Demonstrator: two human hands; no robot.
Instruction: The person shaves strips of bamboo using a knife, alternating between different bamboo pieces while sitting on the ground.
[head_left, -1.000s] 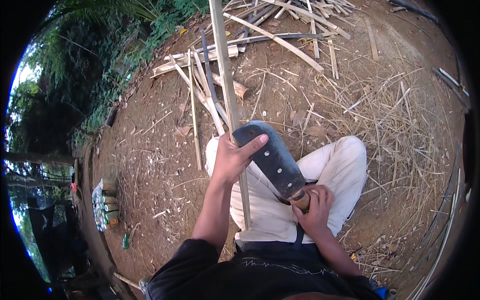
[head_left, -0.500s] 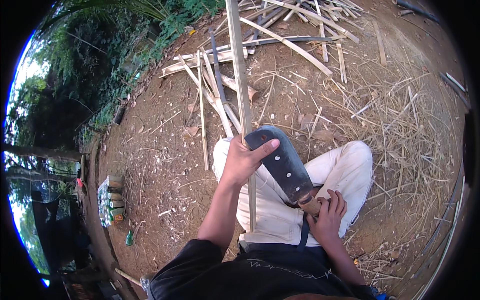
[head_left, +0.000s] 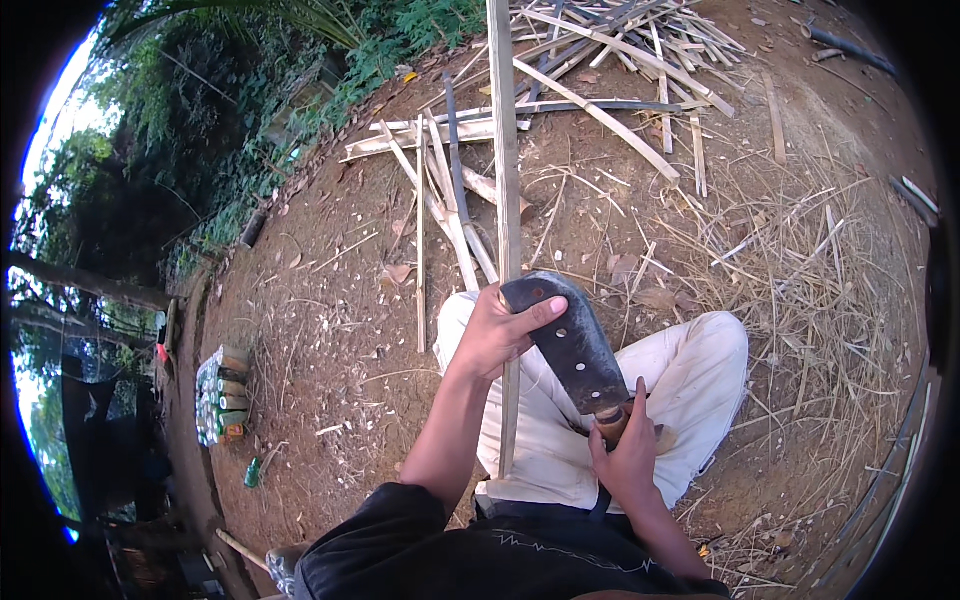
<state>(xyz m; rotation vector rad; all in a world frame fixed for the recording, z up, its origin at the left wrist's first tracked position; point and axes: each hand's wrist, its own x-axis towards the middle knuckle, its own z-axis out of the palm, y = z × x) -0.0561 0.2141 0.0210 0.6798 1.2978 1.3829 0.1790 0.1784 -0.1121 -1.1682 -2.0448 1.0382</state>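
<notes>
My left hand (head_left: 497, 334) grips a long pale bamboo strip (head_left: 503, 150) that runs from my lap up past the top of the view. My thumb rests against the broad dark blade of a cleaver-like knife (head_left: 570, 340) with holes in it. My right hand (head_left: 626, 452) is closed around the knife's wooden handle. The blade lies against the strip, just right of my left hand. Both hands are above my knees in pale trousers (head_left: 690, 380).
Split bamboo strips and dark poles (head_left: 560, 100) lie piled on the bare dirt ahead. Dry shavings (head_left: 820, 290) cover the ground to the right. A pack of cans (head_left: 222, 395) sits at the left, beside bushes and a fence.
The view has shifted slightly, so the hands and knife sit a little lower and further right in the picture. The grip on the strip and the knife is unchanged.
</notes>
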